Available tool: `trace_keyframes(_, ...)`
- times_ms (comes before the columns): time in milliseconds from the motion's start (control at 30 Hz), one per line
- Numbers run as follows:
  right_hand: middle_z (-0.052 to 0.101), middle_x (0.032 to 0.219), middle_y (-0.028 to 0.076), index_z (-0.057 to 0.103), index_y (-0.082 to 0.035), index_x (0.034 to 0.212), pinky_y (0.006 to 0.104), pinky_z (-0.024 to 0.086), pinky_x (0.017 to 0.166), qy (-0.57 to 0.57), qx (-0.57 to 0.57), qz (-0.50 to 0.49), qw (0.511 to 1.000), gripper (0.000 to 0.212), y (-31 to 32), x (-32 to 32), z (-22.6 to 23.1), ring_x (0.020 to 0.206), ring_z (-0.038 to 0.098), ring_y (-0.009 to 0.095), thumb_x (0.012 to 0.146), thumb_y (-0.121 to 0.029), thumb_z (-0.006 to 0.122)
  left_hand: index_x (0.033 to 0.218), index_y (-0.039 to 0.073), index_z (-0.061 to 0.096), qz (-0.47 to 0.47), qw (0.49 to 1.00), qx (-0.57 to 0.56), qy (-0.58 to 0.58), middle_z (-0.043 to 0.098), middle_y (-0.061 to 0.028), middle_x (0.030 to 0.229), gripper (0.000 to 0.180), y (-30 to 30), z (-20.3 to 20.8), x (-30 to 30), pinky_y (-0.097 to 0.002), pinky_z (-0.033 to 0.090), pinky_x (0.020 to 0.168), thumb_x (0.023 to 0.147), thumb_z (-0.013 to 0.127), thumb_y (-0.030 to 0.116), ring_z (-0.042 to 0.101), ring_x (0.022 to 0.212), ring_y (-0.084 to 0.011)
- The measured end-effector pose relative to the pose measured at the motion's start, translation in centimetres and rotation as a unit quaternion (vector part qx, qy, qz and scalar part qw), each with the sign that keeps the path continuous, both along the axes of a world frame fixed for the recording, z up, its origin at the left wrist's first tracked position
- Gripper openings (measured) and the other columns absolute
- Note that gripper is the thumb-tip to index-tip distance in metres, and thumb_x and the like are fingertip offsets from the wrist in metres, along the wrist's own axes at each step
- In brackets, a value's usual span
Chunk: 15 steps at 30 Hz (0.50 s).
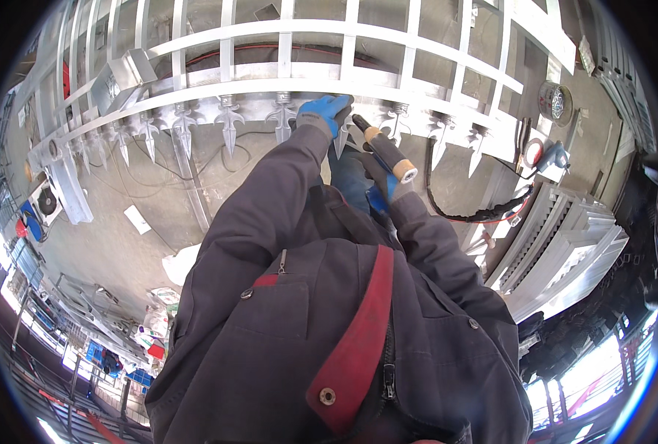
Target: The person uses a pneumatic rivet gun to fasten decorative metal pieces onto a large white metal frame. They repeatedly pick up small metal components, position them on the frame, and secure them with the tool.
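Note:
In front of me lies a pale metal fence panel [306,90] with a row of spear-shaped finials [229,126] along its near edge. My left hand [323,112], in a blue and grey glove, is closed around the top of one spear finial [341,140] at the near rail. My right hand [379,176], also gloved, is partly hidden behind a mallet [389,152] with a dark cylindrical head and tan bands. The mallet's head slants beside the held finial, its round tan end toward me. The fingers on its handle are mostly covered.
A square metal tube piece [122,80] rests on the panel at left. To the right are an angle grinder [554,157], a round tin [555,102] and a stack of metal profiles [558,248]. Cables trail over the concrete floor [147,192].

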State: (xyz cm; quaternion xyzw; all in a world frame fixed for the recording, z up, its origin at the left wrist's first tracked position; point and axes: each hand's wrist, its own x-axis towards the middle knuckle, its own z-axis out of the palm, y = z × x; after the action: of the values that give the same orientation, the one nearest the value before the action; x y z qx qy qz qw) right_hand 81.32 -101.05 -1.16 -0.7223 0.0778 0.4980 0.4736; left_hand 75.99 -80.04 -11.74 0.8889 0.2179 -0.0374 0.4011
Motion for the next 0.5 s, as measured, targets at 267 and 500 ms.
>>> trace_keyframes(267,0.068,0.092,0.003,0.071,-0.004,0.119,0.0338,0.05,0.069,-0.065,0.001,0.065,0.996,0.033,1.5,0.7,-1.4,0.078,0.061,0.013,0.093,-0.022,0.082,0.133,0.023,0.073,0.024,0.997,-0.061,-0.036,0.073,-0.0132,0.112,0.032,0.0,-1.8,-0.4,-0.0406,0.058,0.088,0.101,0.071,0.023,0.072,0.101,-0.0326)
trace_keyframes(500,0.064,0.084,0.0,0.072,-0.009,0.115,0.032,0.045,0.063,-0.016,-0.021,0.048,0.998,0.028,2.8,0.4,-1.7,0.073,0.056,0.011,0.096,-0.029,0.078,0.131,0.023,0.075,0.033,0.991,-0.099,-0.079,0.073,-0.0119,0.109,0.04,0.2,-2.4,-0.7,-0.04,0.058,0.088,0.093,0.073,0.012,0.071,0.099,-0.0319)
